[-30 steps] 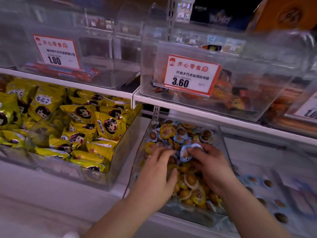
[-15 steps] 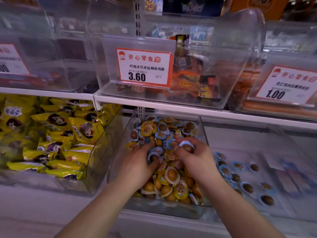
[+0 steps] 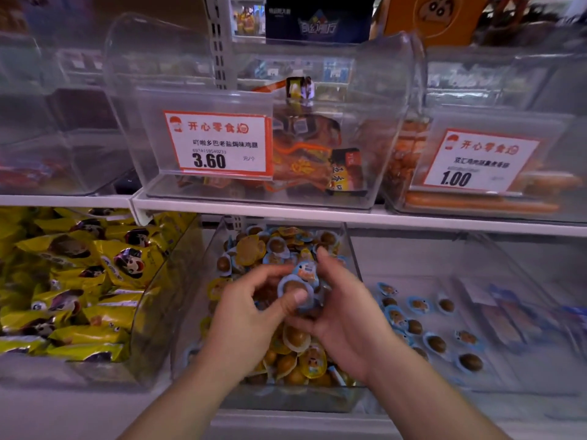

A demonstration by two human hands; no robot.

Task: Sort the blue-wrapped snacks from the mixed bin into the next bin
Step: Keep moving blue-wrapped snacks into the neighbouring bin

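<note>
2 hands now raised together over the mixed bin [image 3: 349,249] at frame centre: left hand [image 3: 251,315] pinches a blue-wrapped snack [image 3: 293,289] by thumb, right hand [image 3: 343,312] cups curled beneath with a second blue pack [image 3: 306,270]. 0.5 s ago both were still digging in the pile. Looks like picks are consolidated; transfer to the next bin [image 3: 524,385], lower right, where about 12 blue ones already lie, likely follows.

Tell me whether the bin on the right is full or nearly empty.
Nearly empty. The right bin holds only a thin scatter of blue-wrapped snacks lying singly on its clear floor, most of which shows bare.
</note>
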